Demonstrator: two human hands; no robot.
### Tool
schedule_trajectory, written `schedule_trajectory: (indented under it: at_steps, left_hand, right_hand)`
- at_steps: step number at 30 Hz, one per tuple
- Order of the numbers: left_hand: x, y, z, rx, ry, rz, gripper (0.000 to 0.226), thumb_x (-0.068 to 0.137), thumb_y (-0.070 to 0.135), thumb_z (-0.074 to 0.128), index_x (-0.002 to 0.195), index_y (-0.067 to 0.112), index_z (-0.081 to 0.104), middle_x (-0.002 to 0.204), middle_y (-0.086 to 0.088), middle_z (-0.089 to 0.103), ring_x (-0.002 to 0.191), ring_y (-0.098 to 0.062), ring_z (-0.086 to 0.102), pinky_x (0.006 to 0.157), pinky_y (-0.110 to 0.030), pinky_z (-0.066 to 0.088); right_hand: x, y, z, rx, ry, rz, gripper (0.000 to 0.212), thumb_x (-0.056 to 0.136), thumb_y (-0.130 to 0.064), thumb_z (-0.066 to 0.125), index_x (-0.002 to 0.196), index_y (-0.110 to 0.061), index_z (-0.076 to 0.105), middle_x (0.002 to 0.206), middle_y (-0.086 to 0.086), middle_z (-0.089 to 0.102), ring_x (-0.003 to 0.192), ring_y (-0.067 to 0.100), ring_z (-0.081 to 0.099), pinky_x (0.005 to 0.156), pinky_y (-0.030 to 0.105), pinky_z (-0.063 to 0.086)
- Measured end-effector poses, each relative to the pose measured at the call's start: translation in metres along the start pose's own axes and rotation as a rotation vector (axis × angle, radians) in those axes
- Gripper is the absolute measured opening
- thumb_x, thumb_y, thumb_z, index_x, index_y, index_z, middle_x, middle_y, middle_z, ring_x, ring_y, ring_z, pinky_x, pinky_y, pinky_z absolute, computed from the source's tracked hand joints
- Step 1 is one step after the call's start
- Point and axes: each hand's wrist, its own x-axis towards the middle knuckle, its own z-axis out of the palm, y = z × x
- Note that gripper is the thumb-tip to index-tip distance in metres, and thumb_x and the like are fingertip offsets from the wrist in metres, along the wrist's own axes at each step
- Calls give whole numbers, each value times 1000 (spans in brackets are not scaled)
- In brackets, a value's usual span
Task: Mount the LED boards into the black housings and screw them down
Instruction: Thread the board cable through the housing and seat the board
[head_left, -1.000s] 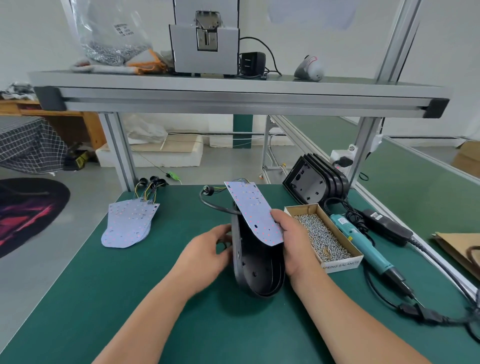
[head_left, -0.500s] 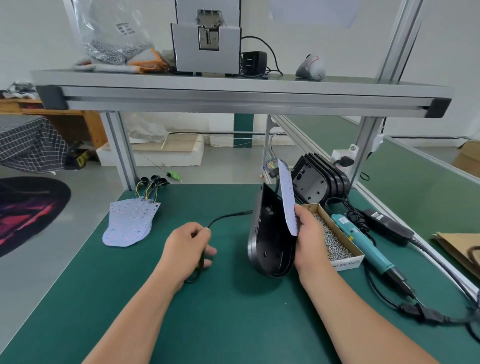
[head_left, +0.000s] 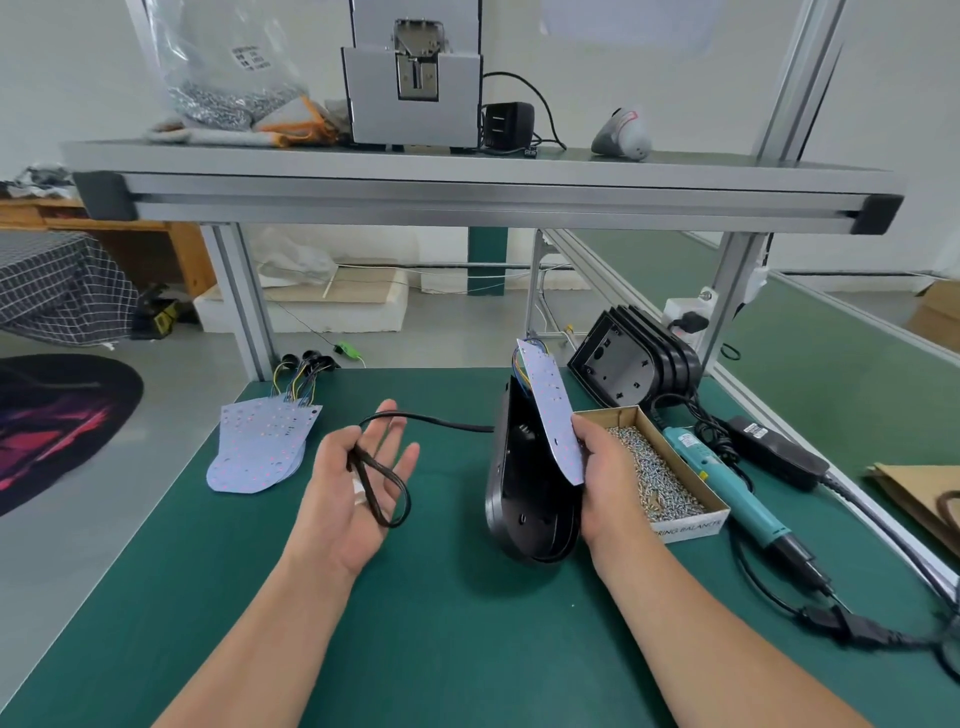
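**Housing balanced on its edge, board only half in: what could bite here**

Biggest first: on the green table (head_left: 467, 634), right of the middle, the black housing (head_left: 514, 499) stands on its rounded edge. It's kept upright only by the right hand (head_left: 608, 483), which grips it from the right side. If that grip loosens, I'd guess it tips or rolls.

Next, the LED board (head_left: 550, 415) isn't seated. Its lower end is pinned under the right thumb, and its upper end pokes up past the housing with coloured wires curling off the top. Shove it in crooked and those wires could get pinched or strained (can't see the solder joints from here).

Then the cable (head_left: 387, 493). It leaves the housing's left side and loops across the left hand (head_left: 358, 493), which lies palm up with fingers straight and isn't clamping anything. One tug could yank the housing over, or the loop just slides off.

Smallest: the box of screws (head_left: 691, 522) sits just beside the right hand, so a careless knock scatters them.
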Motion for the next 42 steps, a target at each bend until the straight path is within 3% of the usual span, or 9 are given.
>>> schedule_trajectory:
  at_steps: [2, 6, 9, 12, 17, 21, 27, 36, 42]
  left_hand:
    - [1, 2, -2, -10, -16, -1, 44, 106, 23, 46, 66, 17, 61, 131, -8, 75, 126, -21, 70, 85, -37, 65]
    - [1, 3, -1, -31, 30, -40, 30, 100, 24, 53, 71, 18, 50, 103, -9, 75, 105, -24, 78, 67, -31, 65]
    - [-1, -2, 2, 343, 79, 74, 17, 87, 29, 59, 76, 17, 56, 82, -9, 68, 67, -22, 68, 43, -26, 44]
    - [-5, -12, 4, 859, 31, 243, 25, 74, 42, 63, 75, 18, 65, 70, -2, 66, 54, -19, 47, 45, -28, 35]
    - [-7, -29, 7, 1234, -109, 252, 24, 75, 43, 62, 92, 41, 46, 104, 28, 77, 52, -8, 49, 58, -31, 44]
    - [-9, -32, 7, 1223, -322, 113, 43, 85, 32, 62, 125, 46, 61, 105, 16, 79, 66, -8, 66, 61, -21, 51]
    - [-9, -27, 6, 1255, -362, 26, 18, 96, 26, 59, 90, 29, 76, 55, 12, 53, 45, -7, 34, 41, -19, 28]
    - [-8, -29, 7, 1248, -302, 72, 17, 102, 27, 60, 100, 30, 76, 82, 14, 78, 61, 2, 61, 57, -17, 48]
    - [-14, -23, 7, 1139, -291, 60, 24, 99, 19, 60, 100, 34, 79, 98, 4, 83, 83, -9, 77, 68, -22, 58]
  right_hand:
    - [0, 0, -1, 0, 4, 4, 23, 92, -23, 62, 79, -12, 78, 79, 11, 72, 64, 25, 69, 60, 30, 57]
    - [0, 0, -1, -38, 20, -2, 19, 91, -23, 63, 82, -10, 74, 82, 13, 68, 66, 27, 65, 64, 33, 52]
    - [-1, 2, -1, -35, -9, 12, 21, 93, -22, 62, 80, -11, 75, 84, 14, 69, 66, 28, 66, 64, 33, 53]
    - [-3, 2, 3, -50, -44, 34, 27, 95, -21, 60, 79, -10, 79, 82, 14, 72, 62, 26, 69, 59, 29, 54]
    - [-7, 8, 10, -43, -86, 80, 24, 93, -21, 59, 112, -6, 61, 107, 24, 53, 83, 33, 56, 69, 36, 43]
    - [-10, 11, 14, -57, -108, 75, 19, 90, -22, 62, 103, -8, 57, 99, 20, 48, 74, 29, 51, 66, 36, 39]
    - [-17, 16, 21, -156, -170, 28, 20, 89, -23, 61, 75, -18, 48, 76, 10, 40, 64, 22, 39, 60, 34, 31]
    - [-19, 14, 23, -196, -167, -15, 24, 79, -29, 65, 71, -22, 43, 73, 7, 36, 62, 21, 36, 58, 35, 27]
    - [-16, 15, 22, -225, -214, -32, 16, 80, -30, 65, 78, -16, 57, 79, 10, 55, 64, 22, 55, 55, 28, 44]
